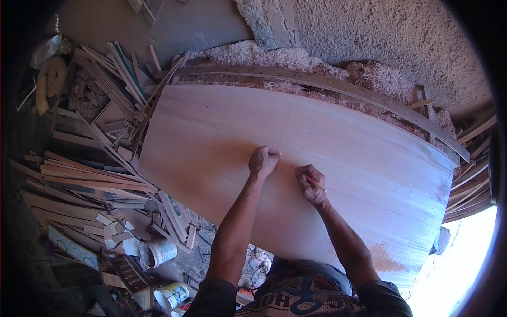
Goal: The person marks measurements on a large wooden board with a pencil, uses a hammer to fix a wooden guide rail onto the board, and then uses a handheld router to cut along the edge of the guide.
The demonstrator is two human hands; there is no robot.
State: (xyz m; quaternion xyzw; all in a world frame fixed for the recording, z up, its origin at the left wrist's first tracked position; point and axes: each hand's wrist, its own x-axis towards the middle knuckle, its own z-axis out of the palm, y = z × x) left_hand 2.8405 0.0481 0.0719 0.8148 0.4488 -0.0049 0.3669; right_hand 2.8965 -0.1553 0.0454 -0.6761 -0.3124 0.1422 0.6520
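A large pale wooden panel (364, 158) lies in front of me, crossed by several thin drawn lines. Near its middle, my left hand (262, 161) rests with fingers curled and pinched together, its thumb and forefinger beside one of the lines. Whatever those fingers hold, if anything, is too small to make out. Just to the right, my right hand (311, 185) grips a reddish pencil (318, 184) in a writing hold. The pencil's tip points left toward the left hand, close to the panel's surface; whether it touches the wood I cannot tell.
Behind the panel runs a long wooden board (317, 80), with heaped wood shavings (377, 79) against a rough wall. Offcuts and strips (95, 177) crowd the left side. A white bucket (160, 252) and a tipped container (171, 296) stand at the lower left. More planks (470, 190) lean at right.
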